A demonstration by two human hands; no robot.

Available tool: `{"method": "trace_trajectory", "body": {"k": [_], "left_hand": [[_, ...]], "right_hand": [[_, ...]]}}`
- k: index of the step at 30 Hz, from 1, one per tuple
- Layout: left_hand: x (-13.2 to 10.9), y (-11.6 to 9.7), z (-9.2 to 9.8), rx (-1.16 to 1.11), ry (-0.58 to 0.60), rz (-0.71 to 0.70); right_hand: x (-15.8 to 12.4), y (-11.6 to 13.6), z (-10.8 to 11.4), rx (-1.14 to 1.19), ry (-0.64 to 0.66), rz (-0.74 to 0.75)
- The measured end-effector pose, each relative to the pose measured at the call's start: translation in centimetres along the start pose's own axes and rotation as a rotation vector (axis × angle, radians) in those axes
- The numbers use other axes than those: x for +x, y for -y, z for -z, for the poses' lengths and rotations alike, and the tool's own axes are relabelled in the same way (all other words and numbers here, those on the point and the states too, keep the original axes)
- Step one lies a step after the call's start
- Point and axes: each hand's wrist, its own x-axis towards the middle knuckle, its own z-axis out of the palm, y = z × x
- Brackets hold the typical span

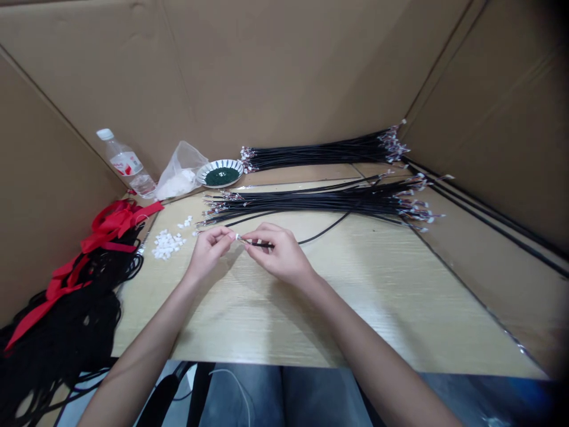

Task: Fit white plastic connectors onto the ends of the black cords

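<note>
Above the middle of the table, my left hand (208, 252) pinches a small white connector (239, 237) between thumb and fingertips. Close beside it, my right hand (284, 254) is closed on the end of a thin black cable (263, 244). Fine wires run from the cable end to the connector; whether they are seated in it is too small to tell. Behind my right hand the cable curves away towards a bundle of black cables (306, 203) with connectors at their ends. A pile of loose white connectors (168, 244) lies to the left of my left hand.
A second cable bundle (315, 155) lies along the back cardboard wall (284, 77). At back left stand a plastic bottle (128, 163), a clear bag (180, 178) with white contents and a plate (203, 175) of dark green material. Black cords (66, 326) with red ribbons (111, 225) fill the left side.
</note>
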Motion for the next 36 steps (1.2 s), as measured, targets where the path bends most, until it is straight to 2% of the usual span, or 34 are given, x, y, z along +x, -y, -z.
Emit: {"method": "trace_trajectory", "body": {"k": [18, 25, 36], "left_hand": [[0.2, 1.0, -0.6, -0.088, 0.088, 0.010], [0.2, 1.3, -0.7, -0.073, 0.151, 0.017], [0.4, 1.2, -0.5, -0.091, 0.161, 0.011]], "right_hand": [[-0.2, -0.5, -0.3, -0.116, -0.014, 0.076], [0.0, -1.1, -0.4, -0.049, -0.020, 0.070], [0.2, -1.7, -0.6, 0.000, -0.010, 0.068]]}}
